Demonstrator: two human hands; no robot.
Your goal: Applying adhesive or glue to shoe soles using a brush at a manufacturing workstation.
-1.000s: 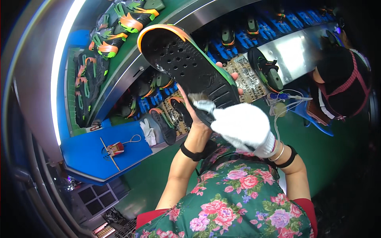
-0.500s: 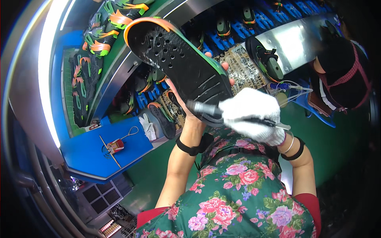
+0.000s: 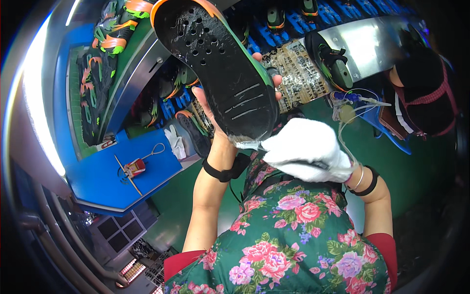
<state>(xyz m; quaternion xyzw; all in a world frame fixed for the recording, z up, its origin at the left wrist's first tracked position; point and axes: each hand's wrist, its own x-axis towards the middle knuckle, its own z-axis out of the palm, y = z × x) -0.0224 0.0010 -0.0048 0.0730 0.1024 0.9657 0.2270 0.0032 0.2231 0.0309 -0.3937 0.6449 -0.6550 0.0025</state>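
My left hand [image 3: 208, 105], bare, holds up a shoe sole [image 3: 240, 78] with its black inner face toward me. Holes dot its wide end, and an orange-and-green rim runs round it. The thumb lies along one side and fingertips show at the other. My right hand [image 3: 308, 149], in a white knitted glove, is closed round a brush [image 3: 248, 145]. The pale brush tip touches the sole's lower end, where the surface looks wet and glossy. Most of the brush handle is hidden by the glove.
A blue table [image 3: 98, 191] at left bears a small red device [image 3: 135, 168] and a white glove [image 3: 175, 141]. Another sole [image 3: 193, 132] lies beside it. Shoe uppers [image 3: 115, 36] lie upper left. A sandal [image 3: 330, 61] stands by a metal plate; a co-worker [image 3: 423, 93] is at right.
The sole has moved up and turned a little more upright in my left hand. My right hand has brought the brush down from across the sole to its lower end.
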